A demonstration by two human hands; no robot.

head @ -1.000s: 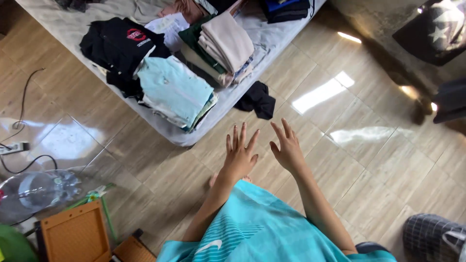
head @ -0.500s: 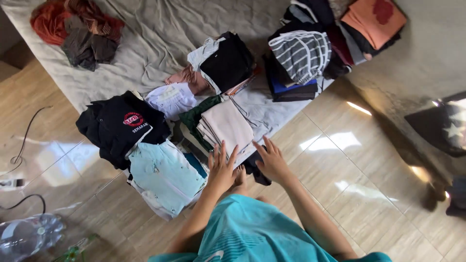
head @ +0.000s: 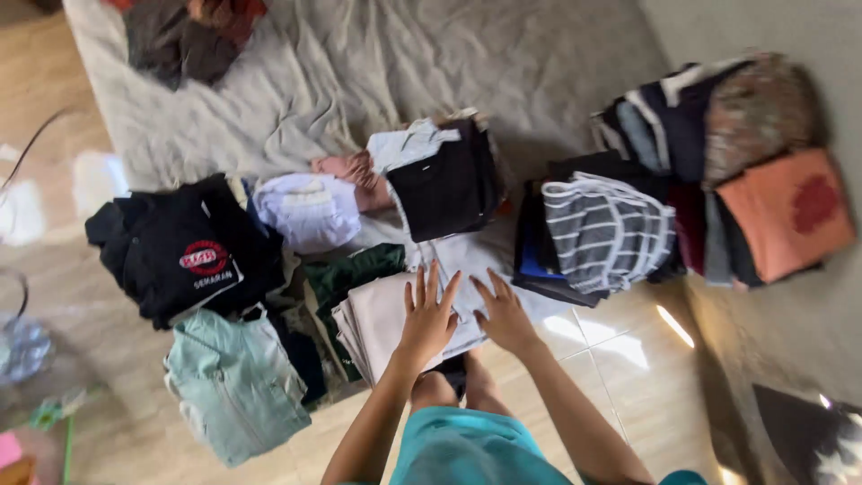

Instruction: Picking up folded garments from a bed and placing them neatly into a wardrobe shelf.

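Left hand [head: 427,319] laid flat, fingers spread, on beige folded stack [head: 377,325]; right hand [head: 503,316] open beside it, nothing gripped; stack best pressed evenly, lifted from beneath.

Head camera – looking steeply down, near the hands (one view only), mattress edge [head: 269,117] below

A home bedroom: a low mattress [head: 377,81] on a tiled floor [head: 628,350], piled with folded clothes [head: 611,229].

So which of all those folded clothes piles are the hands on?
The beige pile at the mattress's near edge; the left hand lies flat on it, unlike the striped pile.
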